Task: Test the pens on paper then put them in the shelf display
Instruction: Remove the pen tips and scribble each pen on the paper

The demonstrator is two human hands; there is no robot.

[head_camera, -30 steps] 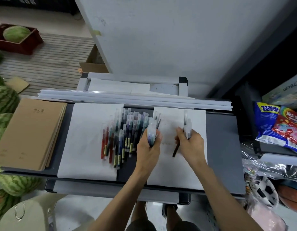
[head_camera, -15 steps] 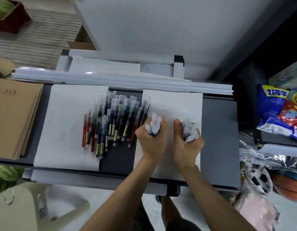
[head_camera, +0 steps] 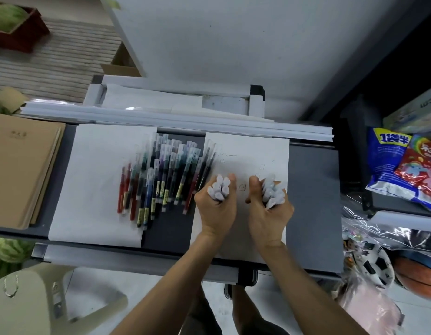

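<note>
Task is sitting partway: the test sheet [head_camera: 258, 151], lying toward the right end of the surface [head_camera: 311, 201], is carrying one squiggle and roughly five small boxes, so some pens are reading as tested. Left hand [head_camera: 215, 211] is gripping a bundle of capped pens [head_camera: 219, 192] upright in a fist, about six caps showing. Right hand [head_camera: 270, 221] is gripping a second bundle [head_camera: 272, 193] the same way, seven or so caps, exact count not resolving. Both fists are sitting just beside each other over the middle of the test sheet. A loose heap of pens [head_camera: 161, 180] is lying mid-surface, bridging the gap between the test sheet and a second sheet [head_camera: 96, 177] toward the left end; well over twenty, too overlapped for counting. No pen is showing as placed in any display; judging the heap is waiting for testing and both bundles for shelving. Tally: two sheets, two bundles, one heap
</note>
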